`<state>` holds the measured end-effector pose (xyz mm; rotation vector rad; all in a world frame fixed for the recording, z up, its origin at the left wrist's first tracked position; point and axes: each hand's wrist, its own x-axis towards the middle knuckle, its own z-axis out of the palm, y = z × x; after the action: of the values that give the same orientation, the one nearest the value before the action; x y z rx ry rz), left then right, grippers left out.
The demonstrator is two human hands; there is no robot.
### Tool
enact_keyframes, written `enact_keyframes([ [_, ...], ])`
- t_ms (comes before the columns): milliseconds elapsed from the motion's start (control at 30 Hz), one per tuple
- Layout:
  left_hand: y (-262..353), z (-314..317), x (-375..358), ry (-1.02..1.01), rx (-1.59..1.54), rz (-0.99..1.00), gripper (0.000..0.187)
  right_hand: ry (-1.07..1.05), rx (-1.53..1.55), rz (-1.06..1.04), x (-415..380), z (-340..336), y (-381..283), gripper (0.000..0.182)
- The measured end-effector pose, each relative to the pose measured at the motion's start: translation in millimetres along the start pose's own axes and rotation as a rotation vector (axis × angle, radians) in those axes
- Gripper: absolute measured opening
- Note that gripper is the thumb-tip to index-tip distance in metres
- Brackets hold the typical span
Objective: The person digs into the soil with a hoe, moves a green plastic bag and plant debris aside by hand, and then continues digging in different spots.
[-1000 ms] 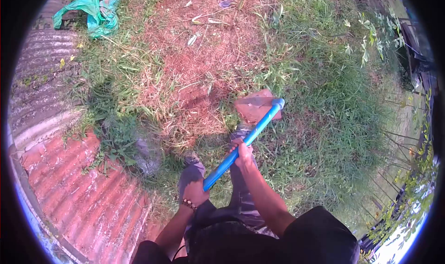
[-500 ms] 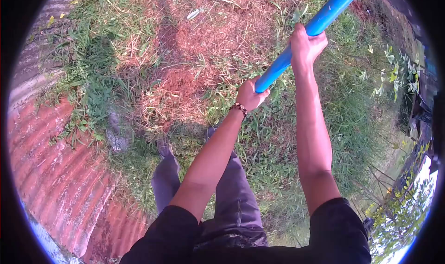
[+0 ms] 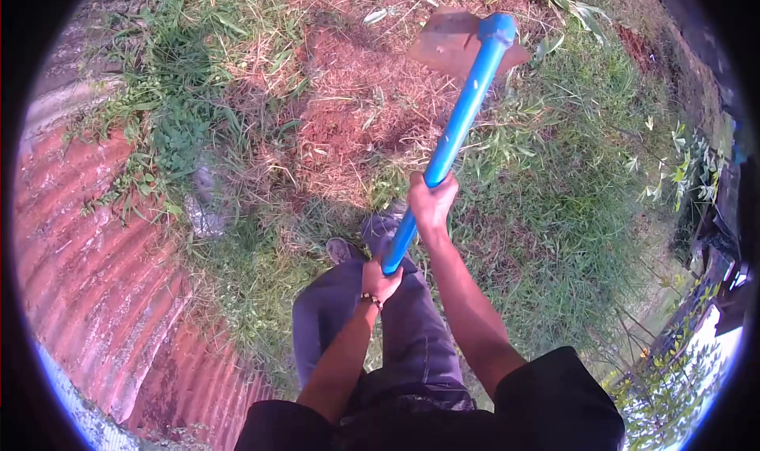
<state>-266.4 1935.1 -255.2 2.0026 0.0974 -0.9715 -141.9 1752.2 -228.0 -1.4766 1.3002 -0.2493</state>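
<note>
Over grassy ground point(image 3: 554, 237), both arms point(image 3: 467, 300) extend forward, left fingers point(image 3: 383, 283) grasping the blue handle point(image 3: 465, 106) low, right fingers point(image 3: 442, 198) higher.

Hoe handle point(image 3: 457, 122) smooth, glossy; blade point(image 3: 446, 47) matt, rusty metal; corrugated sheet point(image 3: 87, 253) rough metal; trousers point(image 3: 416, 324) cloth.

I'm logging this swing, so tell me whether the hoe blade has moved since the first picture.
Yes: in the head view, the hoe blade has moved up the picture and now appears closer to the fallen pale leaf.
</note>
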Motion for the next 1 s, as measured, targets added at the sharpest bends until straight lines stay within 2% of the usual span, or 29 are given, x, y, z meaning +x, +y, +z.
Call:
enact_keyframes([
  [33,14.6,5.4,33.6,0.025,0.017,0.096,0.025,0.008,0.025,-0.161,14.5,-2.4,-28.1,0.018],
  [67,29.7,10.5,67.1,0.051,0.037,0.192,0.025,0.048,0.107,-0.207,27.0,-1.0,-60.5,0.018],
  [133,85.7,1.4,110.0,0.016,0.031,0.177,0.024,0.047,0.129,-0.332,59.5,0.0,-84.4,0.018],
  [200,53.4,6.8,103.3,-0.003,0.06,0.13,0.024,0.073,0.128,-0.299,63.8,10.8,-75.5,0.018],
  [233,26.6,7.3,88.8,-0.014,0.122,0.072,0.025,0.119,0.126,-0.207,55.0,21.6,-50.1,0.016],
  [267,-0.7,8.1,74.6,-0.029,0.185,0.015,0.026,0.062,0.024,-0.106,50.1,27.8,7.3,0.013],
  [300,-29.7,3.7,32.0,-0.075,0.144,-0.163,0.032,0.082,-0.295,-0.024,50.9,36.1,111.6,0.013],
  [333,-82.0,20.8,-15.4,-0.129,0.206,-0.285,0.042,0.075,-0.406,0.157,25.5,40.4,136.1,0.012],
  [367,-110.1,27.1,-40.9,-0.061,0.227,-0.399,0.029,0.046,-0.522,0.337,-0.2,45.0,158.8,0.01],
  [400,-89.3,2.9,-29.2,-0.057,0.292,-0.44,0.033,0.017,-0.418,0.39,6.5,62.2,151.5,0.01],
  [467,-49.4,-23.6,-9.3,-0.22,0.201,-0.525,0.036,-0.068,-0.298,0.523,17.5,57.5,148.4,0.01],
  [500,-56.4,-19.4,-6.8,-0.201,0.241,-0.471,0.037,-0.082,-0.365,0.504,27.0,59.5,159.3,0.015],
  [533,-55.9,-21.1,-6.6,-0.201,0.286,-0.464,0.037,0.023,-0.264,0.482,20.3,64.1,152.9,0.016],
  [567,-61.3,-20.7,-2.6,-0.181,0.289,-0.436,0.038,0.029,-0.242,0.485,21.1,71.3,149.4,0.016],
  [667,-63.2,-14.0,-13.9,-0.14,0.129,-0.39,0.037,-0.022,-0.272,0.499,21.7,61.7,155.5,0.01],
  [733,-61.7,2.3,-13.3,-0.131,0.185,-0.428,0.035,-0.107,-0.203,0.557,31.3,53.9,152.1,0.009],
  [800,-48.5,19.9,-18.5,-0.109,0.159,-0.423,0.033,-0.046,-0.285,0.536,36.0,49.0,142.3,0.009],
  [933,-36.1,44.4,-26.4,-0.089,0.137,-0.499,0.035,-0.184,-0.242,0.531,40.6,29.6,146.2,0.012],
  [1000,-49.0,51.5,-29.3,-0.05,0.125,-0.456,0.036,-0.242,-0.166,0.534,36.0,27.3,143.3,0.014],
])
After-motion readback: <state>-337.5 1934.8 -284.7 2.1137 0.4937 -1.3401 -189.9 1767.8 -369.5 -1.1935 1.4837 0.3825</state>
